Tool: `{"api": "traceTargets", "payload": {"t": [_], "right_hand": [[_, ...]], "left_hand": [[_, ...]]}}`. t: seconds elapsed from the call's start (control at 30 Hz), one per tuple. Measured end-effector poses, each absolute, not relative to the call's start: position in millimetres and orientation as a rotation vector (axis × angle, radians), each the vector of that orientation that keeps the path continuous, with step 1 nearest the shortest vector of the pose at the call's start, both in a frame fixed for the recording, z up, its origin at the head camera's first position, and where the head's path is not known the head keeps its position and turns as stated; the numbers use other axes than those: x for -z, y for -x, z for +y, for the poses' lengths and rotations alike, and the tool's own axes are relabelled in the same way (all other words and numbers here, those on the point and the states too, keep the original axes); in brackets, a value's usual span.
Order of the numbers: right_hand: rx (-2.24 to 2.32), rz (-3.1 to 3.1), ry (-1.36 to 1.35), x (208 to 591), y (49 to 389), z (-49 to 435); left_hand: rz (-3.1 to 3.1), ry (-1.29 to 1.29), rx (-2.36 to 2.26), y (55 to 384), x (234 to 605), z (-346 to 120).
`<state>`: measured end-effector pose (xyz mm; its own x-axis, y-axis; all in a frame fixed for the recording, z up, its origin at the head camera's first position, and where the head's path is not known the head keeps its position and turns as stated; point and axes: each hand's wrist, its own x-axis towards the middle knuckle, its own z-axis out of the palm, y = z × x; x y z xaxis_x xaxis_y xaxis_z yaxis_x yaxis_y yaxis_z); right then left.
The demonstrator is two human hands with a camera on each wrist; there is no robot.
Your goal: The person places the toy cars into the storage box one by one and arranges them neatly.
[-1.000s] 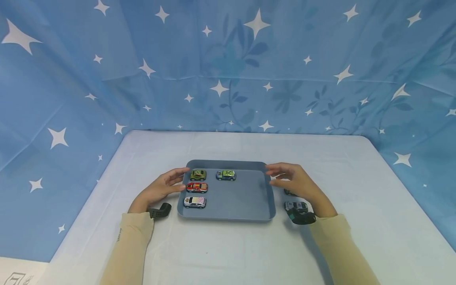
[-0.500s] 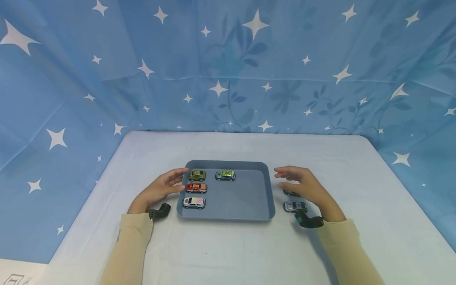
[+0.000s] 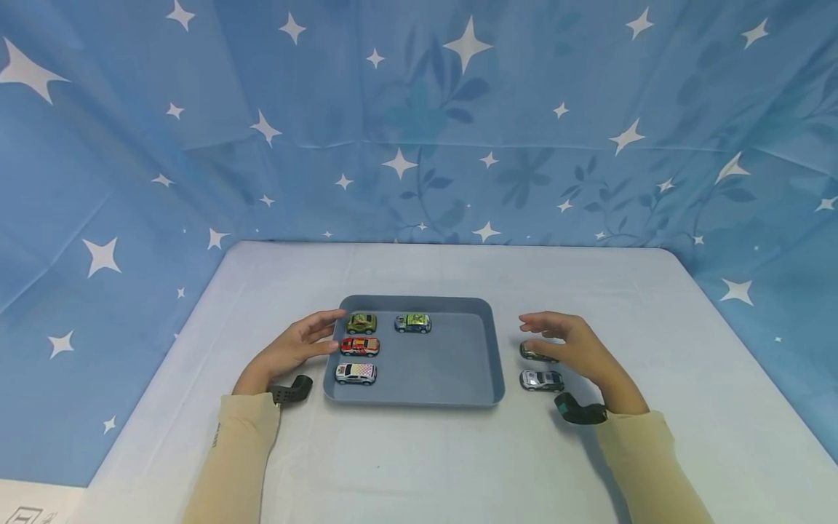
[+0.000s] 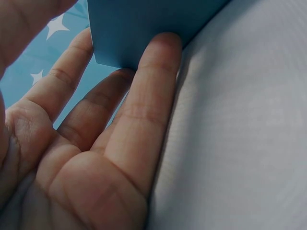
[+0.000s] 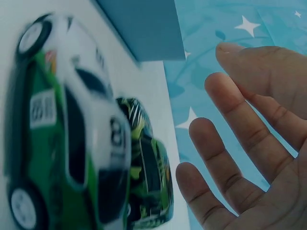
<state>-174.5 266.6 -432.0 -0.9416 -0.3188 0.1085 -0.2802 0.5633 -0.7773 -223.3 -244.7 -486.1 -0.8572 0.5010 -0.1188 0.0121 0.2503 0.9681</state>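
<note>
A grey-blue tray (image 3: 439, 371) holds a green toy car (image 3: 361, 324), a red one (image 3: 360, 346) and a white one (image 3: 356, 374) along its left side. A green-and-blue toy car (image 3: 413, 323) sits toward the tray's back middle. My left hand (image 3: 291, 348) touches the tray's left wall with extended fingers. Right of the tray, my right hand (image 3: 576, 349) hovers with loose fingers, holding nothing. It partly covers a camouflage-patterned toy car (image 5: 151, 177). Nearer me stands a white-and-green toy car (image 5: 53, 120), which looks silvery in the head view.
A white cloth (image 3: 393, 466) covers the table. Behind and at the sides hangs a blue curtain (image 3: 294, 196) with white stars. Printed paper or card (image 3: 39, 502) lies at the lower left.
My right hand has moved from the tray's right rim rightward and slightly toward me, uncovering more of the two cars there. The left hand stays at the tray's left side.
</note>
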Motion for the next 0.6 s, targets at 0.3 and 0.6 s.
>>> {"api": "traceTargets", "payload": {"t": [0.3,0.6], "right_hand": [[1.32,2.774,0.495,433,171,276],[1.3,2.79,0.504,438,172,284]], "left_hand": [[2.128,-0.471,-1.639,222,485,-245],[2.131,-0.478,-1.635,223,486,-245]]}}
